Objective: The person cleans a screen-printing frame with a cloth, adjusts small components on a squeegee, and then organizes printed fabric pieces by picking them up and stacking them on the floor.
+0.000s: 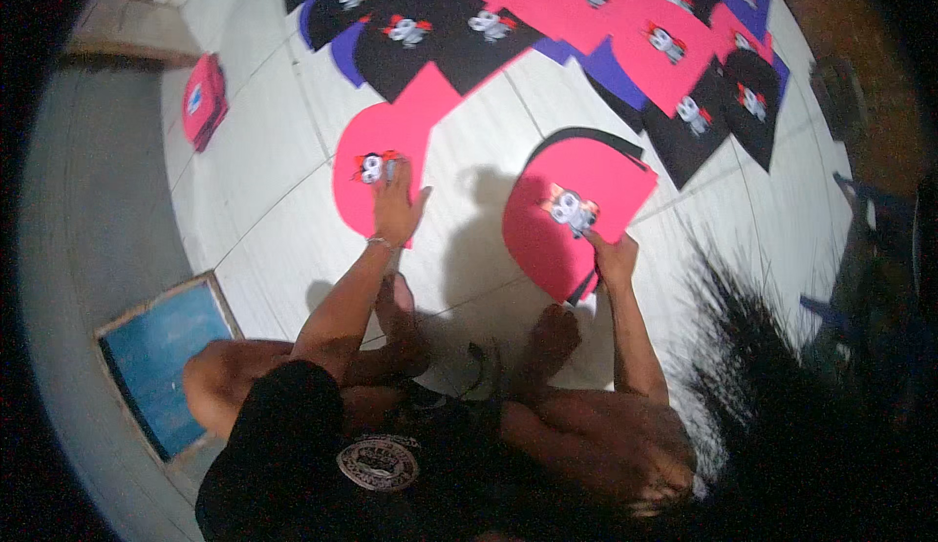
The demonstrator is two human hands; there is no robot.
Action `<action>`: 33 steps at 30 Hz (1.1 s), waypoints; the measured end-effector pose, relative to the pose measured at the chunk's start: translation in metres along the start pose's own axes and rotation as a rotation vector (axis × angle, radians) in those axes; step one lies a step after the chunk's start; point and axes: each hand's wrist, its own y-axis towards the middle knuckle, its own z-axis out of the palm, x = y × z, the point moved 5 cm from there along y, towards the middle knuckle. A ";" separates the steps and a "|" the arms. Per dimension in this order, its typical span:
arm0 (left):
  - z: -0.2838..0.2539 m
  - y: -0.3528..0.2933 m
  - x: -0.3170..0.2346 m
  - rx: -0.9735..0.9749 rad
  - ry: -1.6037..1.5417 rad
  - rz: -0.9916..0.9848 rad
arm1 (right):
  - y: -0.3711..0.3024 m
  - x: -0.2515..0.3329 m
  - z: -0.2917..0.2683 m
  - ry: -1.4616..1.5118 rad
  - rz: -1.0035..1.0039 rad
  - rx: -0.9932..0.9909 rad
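Note:
On the tiled floor in front of me lies a pink rounded-top sheet [363,210], possibly felt, bearing a cartoon animal picture with red parts. My left hand [398,212] rests on it with fingers stretched, the fingertips at the picture's edge. To the right, my right hand [615,260] grips the near edge of a stack of similar sheets [576,166], thumb on top and the other fingers hidden beneath. The top sheet is pink with a grey cartoon animal; black sheets show under it.
Beyond my hands, many overlapping pink, black [401,44] and purple sheets with pictures spread across the floor. A small pink pile [202,103] lies by the left wall. A blue framed panel [168,361] is at lower left. Dark hair [772,376] covers part of the lower right.

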 end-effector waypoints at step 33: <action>-0.030 0.165 -0.138 -0.145 -0.208 0.241 | -0.003 0.001 0.003 0.334 -0.140 0.082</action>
